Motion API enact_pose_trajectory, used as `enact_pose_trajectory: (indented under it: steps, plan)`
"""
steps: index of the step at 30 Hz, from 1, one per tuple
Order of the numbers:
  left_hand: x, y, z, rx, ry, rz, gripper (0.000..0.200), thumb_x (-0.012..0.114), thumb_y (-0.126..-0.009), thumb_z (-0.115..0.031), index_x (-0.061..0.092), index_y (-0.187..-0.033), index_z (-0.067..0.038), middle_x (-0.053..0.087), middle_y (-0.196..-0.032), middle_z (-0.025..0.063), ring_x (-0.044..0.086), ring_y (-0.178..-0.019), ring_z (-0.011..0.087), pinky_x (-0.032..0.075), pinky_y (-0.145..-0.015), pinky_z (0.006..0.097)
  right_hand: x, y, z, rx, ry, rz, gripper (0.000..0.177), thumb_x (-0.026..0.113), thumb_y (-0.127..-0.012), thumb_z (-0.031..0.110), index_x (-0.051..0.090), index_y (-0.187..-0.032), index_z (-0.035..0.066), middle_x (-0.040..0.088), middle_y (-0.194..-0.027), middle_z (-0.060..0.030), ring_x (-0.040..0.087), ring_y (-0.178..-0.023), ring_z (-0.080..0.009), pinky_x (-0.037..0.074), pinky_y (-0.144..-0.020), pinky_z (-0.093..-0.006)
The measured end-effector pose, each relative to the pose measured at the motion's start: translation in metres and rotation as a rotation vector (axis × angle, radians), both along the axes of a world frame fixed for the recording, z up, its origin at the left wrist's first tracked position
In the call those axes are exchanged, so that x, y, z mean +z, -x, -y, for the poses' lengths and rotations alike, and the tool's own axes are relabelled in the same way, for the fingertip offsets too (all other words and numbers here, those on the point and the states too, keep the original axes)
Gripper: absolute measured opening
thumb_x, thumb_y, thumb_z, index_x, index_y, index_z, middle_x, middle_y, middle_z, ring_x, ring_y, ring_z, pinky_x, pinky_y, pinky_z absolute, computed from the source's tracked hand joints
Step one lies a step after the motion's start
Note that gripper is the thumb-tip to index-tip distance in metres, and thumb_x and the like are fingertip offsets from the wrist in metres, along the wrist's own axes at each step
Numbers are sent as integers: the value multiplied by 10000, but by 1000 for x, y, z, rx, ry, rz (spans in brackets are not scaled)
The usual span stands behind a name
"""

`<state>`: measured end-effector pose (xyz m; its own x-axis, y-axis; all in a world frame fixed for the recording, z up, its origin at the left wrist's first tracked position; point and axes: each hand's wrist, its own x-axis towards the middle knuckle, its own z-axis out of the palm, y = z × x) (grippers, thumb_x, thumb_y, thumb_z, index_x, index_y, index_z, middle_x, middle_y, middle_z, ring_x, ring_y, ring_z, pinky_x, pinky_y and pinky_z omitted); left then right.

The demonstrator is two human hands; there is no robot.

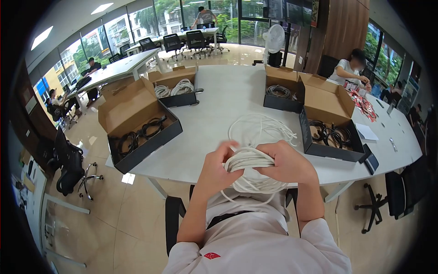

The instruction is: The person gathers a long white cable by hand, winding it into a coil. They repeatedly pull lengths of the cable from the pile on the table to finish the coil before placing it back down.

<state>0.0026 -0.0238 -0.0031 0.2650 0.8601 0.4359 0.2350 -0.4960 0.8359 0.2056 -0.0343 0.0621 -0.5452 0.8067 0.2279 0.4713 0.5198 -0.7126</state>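
Both my hands grip a thick coil of white cable (250,159) just over the table's near edge. My left hand (219,165) wraps the coil's left side, its thumb in front and its fingertips slightly blurred behind. On the right side, my right hand (288,160) closes round the same coil with the thumb across the front. More loops hang below my hands close to my shirt. Beyond the coil, loose white cable loops (262,125) lie spread on the white table (219,100).
Open boxes surround the work spot: black cables in the near-left box (150,146) and near-right box (335,148), white coils in the far-left box (185,98), a grey coil in the far-right box (283,105). A phone (370,160) lies right. A person (349,71) handles red-and-white items.
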Motion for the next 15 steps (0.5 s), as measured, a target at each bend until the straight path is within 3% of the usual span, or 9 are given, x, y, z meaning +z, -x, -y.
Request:
enact_pose_trajectory:
  steps: [1, 3, 6, 9, 10, 13, 15]
  plan:
    - [-3, 1, 0, -58, 47, 36, 408, 697, -701, -7, 550, -1081, -32, 604, -818, 58, 596, -718, 127, 494, -713, 269, 1, 2, -1, 8, -29, -15, 187, 687, -716, 37, 642, -895, 3, 642, -701, -101, 561, -601, -114, 442, -571, -267]
    - [-15, 5, -3, -178, 140, 105, 338, 709, -753, -33, 570, -1060, -18, 616, -764, 42, 610, -705, 126, 492, -689, 265, 6, 5, -2, 23, 23, -51, 234, 697, -714, 25, 625, -936, 13, 647, -700, -86, 557, -597, -98, 434, -565, -254]
    - [-27, -6, 3, -349, 403, 591, 210, 686, -821, -74, 594, -995, 0, 583, -689, 3, 544, -559, 92, 435, -534, 241, 5, 11, -6, 29, 65, -88, 363, 719, -710, 10, 571, -1040, 36, 645, -678, -59, 548, -578, -80, 423, -551, -239]
    - [-27, 9, 1, -519, 547, 749, 188, 673, -839, -99, 586, -971, 1, 502, -579, -24, 402, -415, 49, 315, -414, 244, -5, 13, -21, 7, 161, -128, 522, 746, -704, 6, 497, -1159, 60, 656, -783, -62, 569, -669, -84, 440, -612, -240]
    - [-24, 6, 1, -418, 520, 731, 150, 660, -845, -99, 578, -935, -11, 458, -549, -36, 354, -394, 43, 279, -400, 251, -10, 12, -27, -5, 206, -142, 575, 756, -702, 6, 471, -1197, 68, 662, -840, -69, 581, -719, -89, 450, -646, -242]
    - [-18, 1, 0, -183, 467, 797, 100, 617, -863, -103, 540, -826, -52, 345, -483, -65, 249, -352, 36, 207, -378, 264, -36, 0, -30, -2, -95, -419, 586, 757, -751, 97, 443, -1245, 72, 609, -1069, -81, 564, -927, -124, 448, -794, -267]
    - [-28, 12, -10, -110, 484, 990, 156, 589, -875, -114, 496, -753, -84, 298, -470, -77, 231, -353, 42, 205, -386, 261, -48, -10, -20, -282, -250, -512, 582, 757, -758, 161, 448, -1243, 67, 592, -1085, -88, 557, -976, -167, 441, -834, -301]
